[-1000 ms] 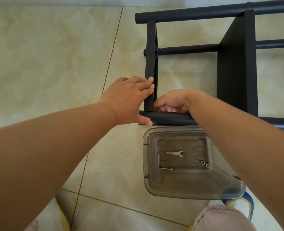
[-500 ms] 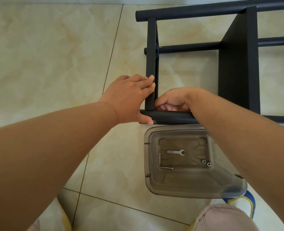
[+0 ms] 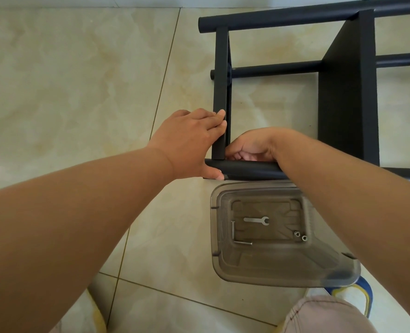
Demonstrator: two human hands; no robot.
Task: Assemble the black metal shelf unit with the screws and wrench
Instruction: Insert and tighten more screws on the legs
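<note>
Rigid, smooth-painted black shelf frame (image 3: 292,66); best gripped at corner joints. Left hand (image 3: 194,143) fingers clamped on crossbar (image 3: 219,131); right hand (image 3: 252,146) fingers curled at joint, contents unseen.

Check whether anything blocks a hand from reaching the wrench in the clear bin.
Nothing covers the wrench: it lies flat on the floor of the open-topped clear bin, with no lid. The right forearm crosses over the bin's right side only, and both the left hand and right hand are busy at the black frame.
</note>
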